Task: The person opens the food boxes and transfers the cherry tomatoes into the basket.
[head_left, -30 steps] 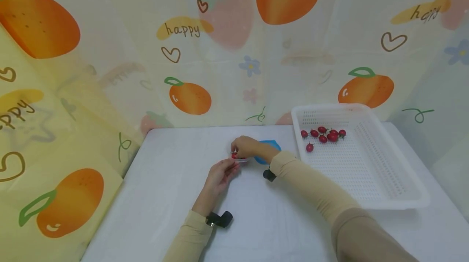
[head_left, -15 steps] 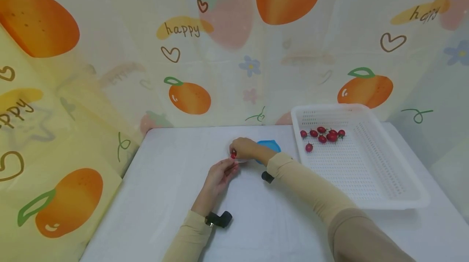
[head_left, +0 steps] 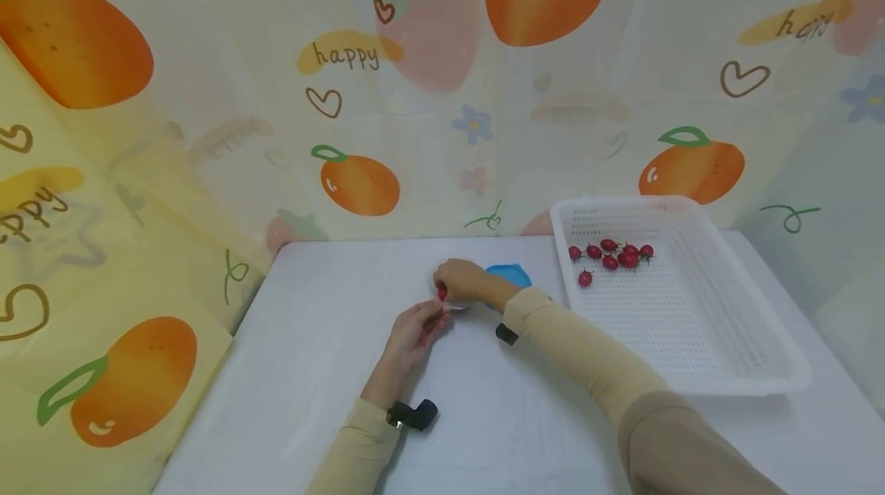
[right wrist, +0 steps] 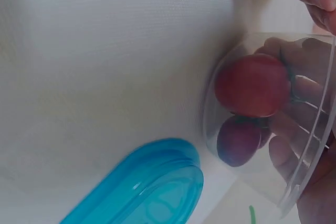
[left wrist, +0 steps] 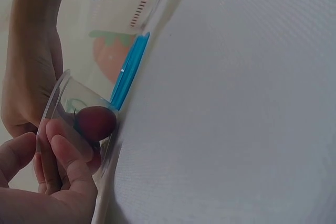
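My left hand [head_left: 415, 332] pinches the rim of a small clear plastic bowl [left wrist: 85, 90] between thumb and fingers. My right hand [head_left: 462, 280] reaches over from the right, its fingers down inside the bowl, and pinches a red cherry tomato [head_left: 442, 293] near the left hand's fingertips. Through the clear wall, the right wrist view shows a larger cherry tomato [right wrist: 253, 85] and a darker one [right wrist: 238, 141] with green stems. From above, the right hand hides most of the bowl. A blue lid [head_left: 510, 274] lies just behind the right wrist.
A white perforated basket [head_left: 691, 310] stands at the right of the white-covered table [head_left: 290, 372], with several cherry tomatoes [head_left: 610, 262] at its back left. A fruit-print cloth [head_left: 429, 172] hangs behind the table. Dark wrist cameras [head_left: 418, 414] sit on both wrists.
The right hand has sunk slightly lower and to the left over the bowl, its fingers now round a tomato. The left hand keeps its place at the rim. The basket's tomatoes stay put.
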A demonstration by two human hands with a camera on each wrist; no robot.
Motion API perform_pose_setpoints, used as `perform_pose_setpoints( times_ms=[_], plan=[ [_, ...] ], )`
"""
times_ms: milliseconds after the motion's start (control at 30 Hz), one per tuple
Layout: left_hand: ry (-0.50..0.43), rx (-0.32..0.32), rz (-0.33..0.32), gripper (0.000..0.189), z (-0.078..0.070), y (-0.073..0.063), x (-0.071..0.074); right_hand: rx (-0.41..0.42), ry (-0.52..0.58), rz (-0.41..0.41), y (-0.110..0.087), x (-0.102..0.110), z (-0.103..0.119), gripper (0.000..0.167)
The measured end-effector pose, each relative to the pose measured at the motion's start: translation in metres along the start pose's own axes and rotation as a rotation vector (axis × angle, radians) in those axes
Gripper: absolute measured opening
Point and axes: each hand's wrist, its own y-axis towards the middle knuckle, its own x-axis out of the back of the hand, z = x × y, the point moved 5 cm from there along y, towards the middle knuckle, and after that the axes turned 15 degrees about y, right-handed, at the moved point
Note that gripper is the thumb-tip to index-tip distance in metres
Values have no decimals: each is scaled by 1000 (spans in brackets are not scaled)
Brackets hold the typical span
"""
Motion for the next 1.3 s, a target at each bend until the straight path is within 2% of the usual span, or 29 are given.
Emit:
perform_pose_setpoints(
  times_ms=[167,367,633,767,933,1200,1300],
  plan=[
    [4,-12,-13,14,-1,-1,-1,-4,0,-19,0,0,-3,5],
    [9,-14,-9,17,-1,0,-1,-6,34,-24,-4,7,-1,8],
    [5,-5,-19,22,0,1,-1,-67,146,-38,-17,21,2,34],
    [6,-2,-27,23,0,1,-1,-60,229,-79,-25,30,-1,41],
    [32,22,-50,31,0,0,0,-24,276,-112,-35,41,-4,43],
    [45,30,-56,34,0,0,-1,12,267,-151,-51,60,-9,42],
    [45,31,-55,33,0,1,-2,36,232,-170,-55,68,-12,40]
  ],
)
